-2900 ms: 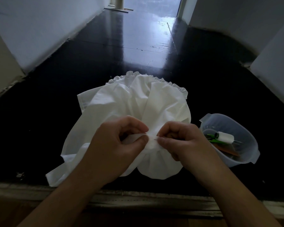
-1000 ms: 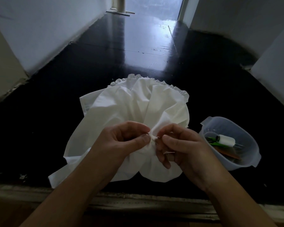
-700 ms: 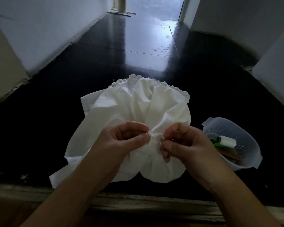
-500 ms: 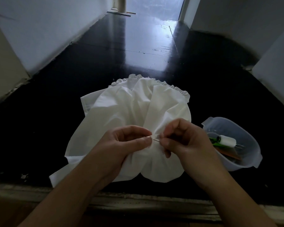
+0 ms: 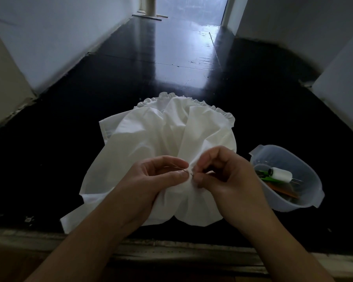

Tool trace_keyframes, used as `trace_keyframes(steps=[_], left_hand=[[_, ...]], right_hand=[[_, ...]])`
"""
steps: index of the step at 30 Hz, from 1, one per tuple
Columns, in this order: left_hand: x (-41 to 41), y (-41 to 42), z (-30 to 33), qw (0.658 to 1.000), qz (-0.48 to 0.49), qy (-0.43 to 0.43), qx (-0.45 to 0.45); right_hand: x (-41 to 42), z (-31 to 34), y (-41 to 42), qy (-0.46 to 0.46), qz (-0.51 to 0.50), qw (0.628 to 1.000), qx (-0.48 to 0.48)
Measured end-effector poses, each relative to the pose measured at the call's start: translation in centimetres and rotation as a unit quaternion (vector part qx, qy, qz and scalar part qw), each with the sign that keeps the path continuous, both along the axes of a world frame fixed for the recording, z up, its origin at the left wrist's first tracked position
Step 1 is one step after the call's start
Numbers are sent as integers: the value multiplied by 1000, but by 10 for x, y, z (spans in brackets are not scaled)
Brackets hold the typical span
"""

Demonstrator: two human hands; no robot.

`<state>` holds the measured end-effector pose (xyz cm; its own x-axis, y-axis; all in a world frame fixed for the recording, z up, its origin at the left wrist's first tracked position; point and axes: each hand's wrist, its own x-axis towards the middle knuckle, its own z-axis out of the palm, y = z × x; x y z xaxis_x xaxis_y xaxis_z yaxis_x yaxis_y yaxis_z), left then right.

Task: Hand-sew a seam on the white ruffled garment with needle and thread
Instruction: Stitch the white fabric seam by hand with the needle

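left hand [image 5: 149, 185]: thumb and index fingers [image 5: 177, 162] pressed together on a gathered fold of the white garment [image 5: 165, 143], other fingers curled under the cloth; forearm enters from bottom left.
right hand [image 5: 226, 178]: fingers curled, tips pinched tight at the same fold, just beside the left thumb; looks clamped on the needle, but the grip point is mostly hidden by the fingertips.
needle [image 5: 184, 170]: thin dark sliver at the fold between the two hands, small and blurred; which end is which, can't tell.
thread: a faint thin line runs left of the needle across the left hand's fingers; too fine to trace further.
garment position: lies on the black floor [image 5: 69, 129] straight ahead, near edge lifted and bunched in both hands, rest fanned out away from the person. Ruffled edge [image 5: 222, 112] on the far side, a flat hemmed corner at left, another corner trailing bottom left toward the ledge.
seam: worked spot is the bunched fold at the fingertips; stitches not resolvable.
tub [image 5: 306, 202]: clear plastic, on the floor right of the garment, near the right hand, not touching the cloth.
tub contents: white thread spool [image 5: 280, 174] lying on its side, a green item [image 5: 266, 177] beside it, something orange-brown below.
ledge [image 5: 171, 249]: pale worn strip across the bottom, under both forearms.
surroundings: light walls both sides, glossy floor reflecting light further back.
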<state>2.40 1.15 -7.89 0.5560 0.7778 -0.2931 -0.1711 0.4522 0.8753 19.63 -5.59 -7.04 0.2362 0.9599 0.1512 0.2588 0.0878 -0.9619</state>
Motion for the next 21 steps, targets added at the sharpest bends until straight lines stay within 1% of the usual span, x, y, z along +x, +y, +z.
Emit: trace_keyframes(steps=[2,7,9,11,15,16,19,21], left_hand=[[1,0,-2,1000,-6,9,19],[3,1,-4,999,22,25,31],[4,1,-5,998,16,33,49],[4,1,-7,997,8,28,69],[4,1,-10,995,4,36,88],[4,2,-9,995,3,36,91],[4,0,-8,992,-6,55,113],[4,0,-8,982,-1,114,153]], right_hand=[[-5,1,0,-38,-14,999,9],[0,5,-3,-187,-13,981,48],[-2,7,-4,-207,0,976,69],[-7,6,-4,-176,12,982,64],[-12,-4,-1,-109,-30,991,71],[-13,-5,0,-80,-35,993,78],[-16,-5,-1,75,-55,992,84],[-16,0,-2,163,-68,980,87]])
